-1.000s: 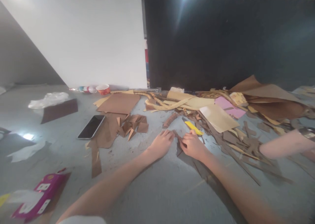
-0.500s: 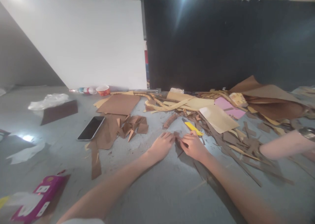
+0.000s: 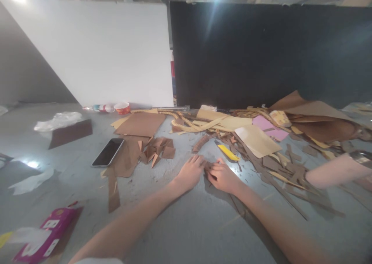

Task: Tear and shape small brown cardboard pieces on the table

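My left hand (image 3: 190, 173) and my right hand (image 3: 222, 175) meet low over the grey table, fingers bent and close together. Between their fingertips is a small brown paper piece (image 3: 207, 165), mostly covered by the fingers. Just beyond them lies a curved, segmented brown strip (image 3: 201, 143). A yellow utility knife (image 3: 228, 153) rests past my right hand, apart from it. Left of my left hand sits a group of small folded brown paper pieces (image 3: 157, 150).
Brown and yellow paper scraps (image 3: 279, 167) spread over the right side, where another person's forearm (image 3: 331, 171) rests. On the left are a phone (image 3: 108, 152), a purple tissue pack (image 3: 48, 233) and clear plastic wrap (image 3: 58, 121). A paper bowl (image 3: 122, 108) stands by the white board (image 3: 116, 55).
My right hand has shifted slightly left and closed in toward my left hand, so less of the brown piece shows. My left hand stays nearly in place.
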Motion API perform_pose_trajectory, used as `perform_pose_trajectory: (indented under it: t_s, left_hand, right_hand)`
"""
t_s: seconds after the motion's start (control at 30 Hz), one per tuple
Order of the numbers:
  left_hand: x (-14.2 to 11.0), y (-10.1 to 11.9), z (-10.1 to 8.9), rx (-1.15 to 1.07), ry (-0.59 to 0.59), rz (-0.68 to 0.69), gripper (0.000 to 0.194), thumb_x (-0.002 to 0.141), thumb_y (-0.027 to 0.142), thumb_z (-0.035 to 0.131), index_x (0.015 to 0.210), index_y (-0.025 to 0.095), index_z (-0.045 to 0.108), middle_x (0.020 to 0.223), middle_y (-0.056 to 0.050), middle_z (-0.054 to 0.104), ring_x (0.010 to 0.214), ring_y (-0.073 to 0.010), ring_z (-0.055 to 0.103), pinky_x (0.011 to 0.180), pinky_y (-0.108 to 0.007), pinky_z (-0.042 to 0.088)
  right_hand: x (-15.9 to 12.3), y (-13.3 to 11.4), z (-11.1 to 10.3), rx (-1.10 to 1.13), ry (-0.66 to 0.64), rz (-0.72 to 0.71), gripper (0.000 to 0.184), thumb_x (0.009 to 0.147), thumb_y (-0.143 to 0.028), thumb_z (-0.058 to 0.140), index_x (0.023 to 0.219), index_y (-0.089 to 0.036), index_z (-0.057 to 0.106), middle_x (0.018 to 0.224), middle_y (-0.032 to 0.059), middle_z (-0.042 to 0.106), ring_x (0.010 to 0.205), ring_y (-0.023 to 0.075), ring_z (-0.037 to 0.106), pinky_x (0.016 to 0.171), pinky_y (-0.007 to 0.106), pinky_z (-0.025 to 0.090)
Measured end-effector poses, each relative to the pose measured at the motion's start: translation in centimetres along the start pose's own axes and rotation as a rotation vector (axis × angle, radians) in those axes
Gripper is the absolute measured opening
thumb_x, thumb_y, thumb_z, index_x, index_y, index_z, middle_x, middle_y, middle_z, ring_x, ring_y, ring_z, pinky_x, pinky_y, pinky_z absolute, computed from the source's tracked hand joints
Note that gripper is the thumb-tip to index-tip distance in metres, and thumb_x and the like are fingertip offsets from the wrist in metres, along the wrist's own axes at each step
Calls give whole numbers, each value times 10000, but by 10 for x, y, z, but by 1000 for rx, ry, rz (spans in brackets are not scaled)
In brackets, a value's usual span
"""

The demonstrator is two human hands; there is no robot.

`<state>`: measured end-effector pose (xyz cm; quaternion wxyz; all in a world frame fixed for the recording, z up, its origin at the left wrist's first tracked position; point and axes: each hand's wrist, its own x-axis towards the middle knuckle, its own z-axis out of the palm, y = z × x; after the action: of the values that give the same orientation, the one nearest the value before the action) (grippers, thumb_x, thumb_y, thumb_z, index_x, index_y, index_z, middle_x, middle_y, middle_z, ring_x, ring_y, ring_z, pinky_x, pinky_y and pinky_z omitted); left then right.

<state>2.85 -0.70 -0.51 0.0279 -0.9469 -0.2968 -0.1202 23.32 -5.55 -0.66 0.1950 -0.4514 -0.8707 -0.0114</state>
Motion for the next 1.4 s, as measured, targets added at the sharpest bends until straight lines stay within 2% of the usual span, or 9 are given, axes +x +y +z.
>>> perform_pose_trajectory:
  t_s: [0.07, 0.13, 0.27, 0.37, 0.63, 0.8, 1.03, 1.23, 1.4]
  left_hand:
    - [0, -1, 2, 0, -4, 16, 403, 961, 62, 508, 1345, 132, 605, 1354, -172, 616, 1274, -315, 570, 1031, -450, 518]
    - [1, -2, 3, 6, -5, 53, 394, 962, 69, 519, 1342, 122, 608, 1312, -170, 638, 1255, -313, 575, 1029, -445, 514]
    - [1, 0, 2, 42, -4, 72, 403, 941, 43, 518, 1327, 91, 624, 1329, -187, 639, 1273, -320, 561, 1024, -438, 510]
    - [1, 5, 0, 83, -12, 43, 380, 932, 31, 510, 1280, 79, 656, 1332, -196, 639, 1276, -329, 555, 1004, -430, 515]
    - [1, 12, -2, 135, -29, 31, 319, 933, 33, 515, 1182, 79, 709, 1267, -187, 660, 1208, -320, 579, 964, -411, 513]
    - [0, 9, 1, 111, -16, 40, 344, 922, 33, 514, 1203, 89, 705, 1264, -184, 663, 1203, -318, 591, 954, -420, 513]
    - [-1, 6, 3, 39, 21, 32, 488, 916, 41, 509, 1397, 61, 592, 1389, -196, 630, 1312, -331, 565, 1055, -444, 494]
    - [0, 7, -1, 0, 10, 86, 483, 937, 43, 482, 1411, 67, 570, 1445, -195, 611, 1364, -313, 553, 1124, -430, 458]
    - [1, 5, 1, -11, -9, 122, 519, 929, 50, 462, 1440, 72, 545, 1474, -196, 596, 1400, -313, 532, 1167, -431, 430]
  right_hand:
    - [0, 2, 1, 60, 16, 30, 388, 1062, -202, 479, 731, -202, 681, 699, 34, 689, 734, 183, 614, 898, 372, 353]
    - [0, 6, 3, 88, 77, 155, 394, 1084, -226, 457, 751, -209, 668, 737, 26, 671, 758, 181, 613, 901, 365, 359]
    - [0, 17, 13, -6, 236, 476, 233, 1055, -270, 523, 941, -208, 717, 1053, 98, 668, 1060, 267, 619, 963, 413, 359]
    - [-2, 20, 23, -60, 230, 566, 198, 1028, -287, 565, 933, -206, 719, 1179, 133, 624, 1157, 314, 562, 976, 453, 360]
    - [2, 12, 29, -46, 137, 648, 235, 1018, -295, 582, 833, -191, 683, 1191, 137, 636, 1150, 321, 547, 953, 461, 355]
    - [3, 9, 24, 70, 127, 600, 259, 1004, -365, 600, 816, -211, 690, 1124, 84, 669, 1129, 291, 573, 939, 428, 332]
    - [5, 15, 26, 141, 209, 628, 222, 980, -358, 592, 863, -215, 714, 1034, 69, 696, 1081, 281, 601, 966, 432, 313]
    - [7, 22, 32, 108, 236, 671, 194, 958, -357, 630, 873, -210, 723, 1012, 69, 706, 1082, 301, 608, 948, 435, 316]
    - [6, 22, 31, 68, 272, 626, 205, 975, -344, 636, 856, -209, 733, 998, 70, 720, 1036, 288, 614, 918, 421, 309]
